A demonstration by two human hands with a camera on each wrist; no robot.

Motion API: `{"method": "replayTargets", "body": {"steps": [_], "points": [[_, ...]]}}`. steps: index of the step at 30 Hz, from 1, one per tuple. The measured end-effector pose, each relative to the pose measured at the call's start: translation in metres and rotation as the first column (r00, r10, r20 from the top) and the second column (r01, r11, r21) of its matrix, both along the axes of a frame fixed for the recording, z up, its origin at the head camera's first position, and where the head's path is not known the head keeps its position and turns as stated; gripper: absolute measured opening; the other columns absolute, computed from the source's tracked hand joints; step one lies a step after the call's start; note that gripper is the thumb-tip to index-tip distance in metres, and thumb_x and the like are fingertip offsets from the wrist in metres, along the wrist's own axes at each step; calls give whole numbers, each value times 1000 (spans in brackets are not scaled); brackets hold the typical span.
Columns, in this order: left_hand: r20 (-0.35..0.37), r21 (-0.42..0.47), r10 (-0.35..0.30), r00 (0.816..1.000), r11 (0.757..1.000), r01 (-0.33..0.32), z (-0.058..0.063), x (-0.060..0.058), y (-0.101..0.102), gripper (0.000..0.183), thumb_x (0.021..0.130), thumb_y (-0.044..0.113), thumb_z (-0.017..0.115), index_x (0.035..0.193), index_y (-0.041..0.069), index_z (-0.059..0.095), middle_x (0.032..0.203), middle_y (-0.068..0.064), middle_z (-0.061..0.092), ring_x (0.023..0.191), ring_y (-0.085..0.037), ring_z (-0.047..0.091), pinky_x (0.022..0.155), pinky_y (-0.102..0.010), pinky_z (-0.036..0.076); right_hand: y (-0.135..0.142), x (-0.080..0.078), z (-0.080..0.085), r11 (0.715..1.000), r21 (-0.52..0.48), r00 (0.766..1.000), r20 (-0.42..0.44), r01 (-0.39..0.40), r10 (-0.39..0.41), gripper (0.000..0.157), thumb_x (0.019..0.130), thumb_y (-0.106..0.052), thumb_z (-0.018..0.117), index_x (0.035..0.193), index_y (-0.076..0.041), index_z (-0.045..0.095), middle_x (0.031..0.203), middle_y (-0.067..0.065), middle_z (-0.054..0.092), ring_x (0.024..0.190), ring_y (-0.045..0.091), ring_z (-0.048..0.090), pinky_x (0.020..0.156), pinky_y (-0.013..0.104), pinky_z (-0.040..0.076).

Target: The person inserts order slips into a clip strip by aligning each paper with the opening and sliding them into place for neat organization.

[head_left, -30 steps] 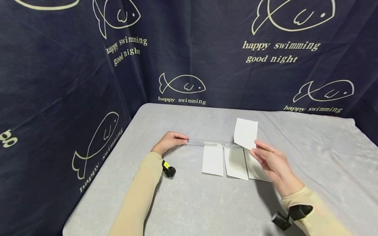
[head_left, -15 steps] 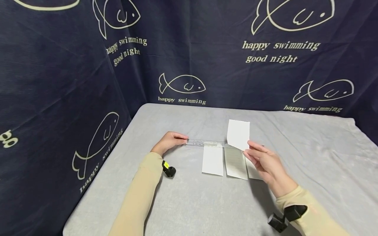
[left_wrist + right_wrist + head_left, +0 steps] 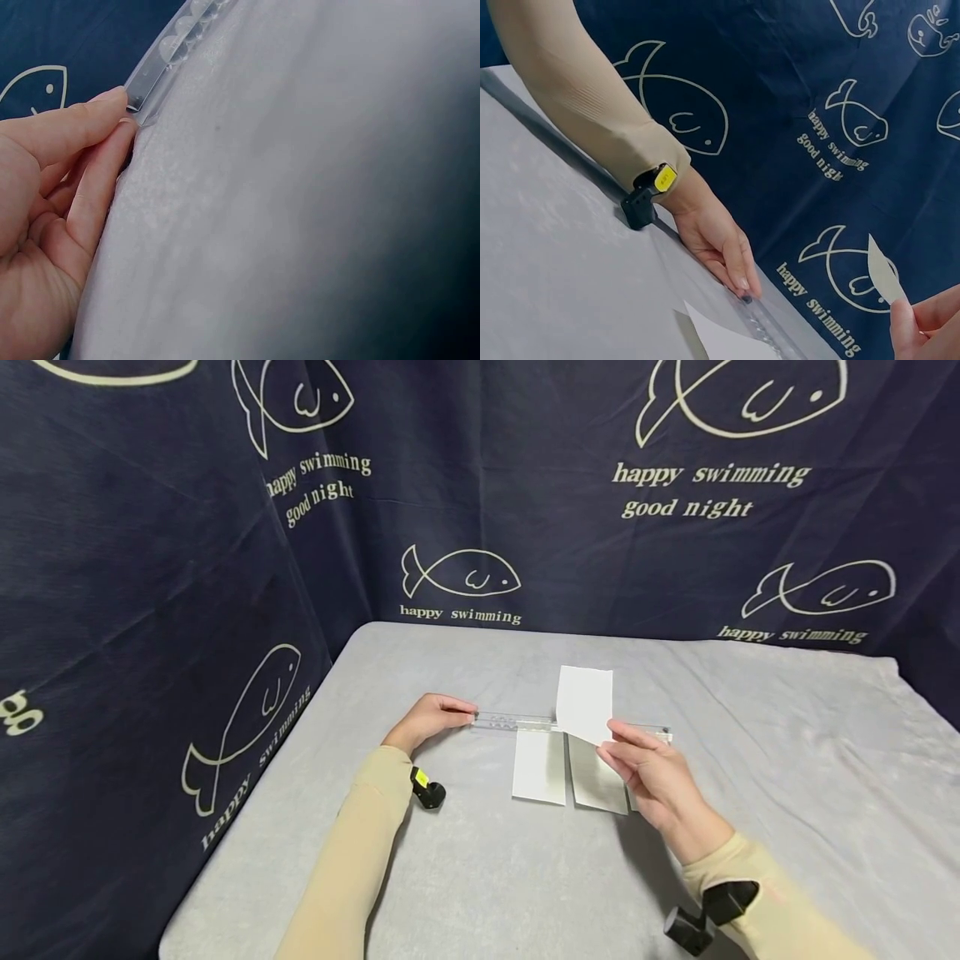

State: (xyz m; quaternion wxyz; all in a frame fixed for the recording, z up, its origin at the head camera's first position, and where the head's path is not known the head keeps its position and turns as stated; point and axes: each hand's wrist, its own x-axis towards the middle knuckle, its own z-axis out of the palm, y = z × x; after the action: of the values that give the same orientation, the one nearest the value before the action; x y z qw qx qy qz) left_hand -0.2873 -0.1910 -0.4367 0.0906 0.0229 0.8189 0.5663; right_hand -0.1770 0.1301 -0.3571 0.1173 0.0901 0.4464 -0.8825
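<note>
At its left end, a long clear plastic strip [image 3: 498,721] is pinched between the thumb and fingers of my left hand [image 3: 431,724]. The left wrist view shows round clear bumps along the strip [image 3: 180,46]. My right hand [image 3: 660,785] pinches a white paper card [image 3: 583,702] by its lower right corner, raised above the strip and covering part of it. Below the strip are a left card [image 3: 538,767] and a middle card [image 3: 600,781], their top edges at the strip. A third card is mostly hidden behind my right hand. How the cards join the strip, I cannot tell.
A grey cloth [image 3: 465,877] covers the table. Dark blue curtains [image 3: 480,468] with fish drawings and lettering stand behind and to the left. Each sleeve carries a small black camera, the left one [image 3: 429,792] with a yellow label.
My right hand has moved left with the raised card, from above the right-hand card to over the gap between the left and middle cards. The strip's right end now shows. My left hand has stayed put.
</note>
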Motion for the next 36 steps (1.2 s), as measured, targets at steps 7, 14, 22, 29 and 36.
{"method": "replayTargets", "body": {"steps": [7,14,22,29,36], "points": [[-1,-13,-2,1000,1000,2,0,1,-1,23,79,16,76,101,13,74,107,-1,67,108,-15,56,96,-31,40,-8,1,-2,1000,0,1000,15,0,0,39,83,21,49,81,-8,74,92,2,66,74,14,66,80,24,49],[5,0,0,1000,1000,0,1,1,-2,24,79,14,76,102,11,74,107,-2,67,107,-15,56,96,-31,40,-18,4,-1,999,37,1000,30,2,-4,40,84,21,49,79,-11,73,94,0,63,75,12,66,82,24,49],[9,-13,0,1000,1000,0,3,0,-1,23,79,16,76,102,13,74,108,-1,67,108,-14,55,97,-31,38,-31,7,-6,998,57,1000,28,10,-11,37,83,20,50,82,-9,72,98,0,62,75,12,65,83,24,48],[6,0,-16,1000,1000,16,6,3,-1,25,80,14,74,105,9,73,111,-4,66,112,-17,54,97,-32,39,-40,11,-12,995,98,1000,25,12,-14,35,83,19,52,108,0,66,109,5,60,77,12,65,84,26,48],[-2,-4,-12,1000,1000,12,0,-1,-1,25,79,15,75,104,9,73,109,-3,67,110,-17,55,96,-31,40,-54,12,-17,992,128,1000,18,-3,1,46,83,20,49,128,14,44,96,4,63,73,11,65,81,25,49]]}}
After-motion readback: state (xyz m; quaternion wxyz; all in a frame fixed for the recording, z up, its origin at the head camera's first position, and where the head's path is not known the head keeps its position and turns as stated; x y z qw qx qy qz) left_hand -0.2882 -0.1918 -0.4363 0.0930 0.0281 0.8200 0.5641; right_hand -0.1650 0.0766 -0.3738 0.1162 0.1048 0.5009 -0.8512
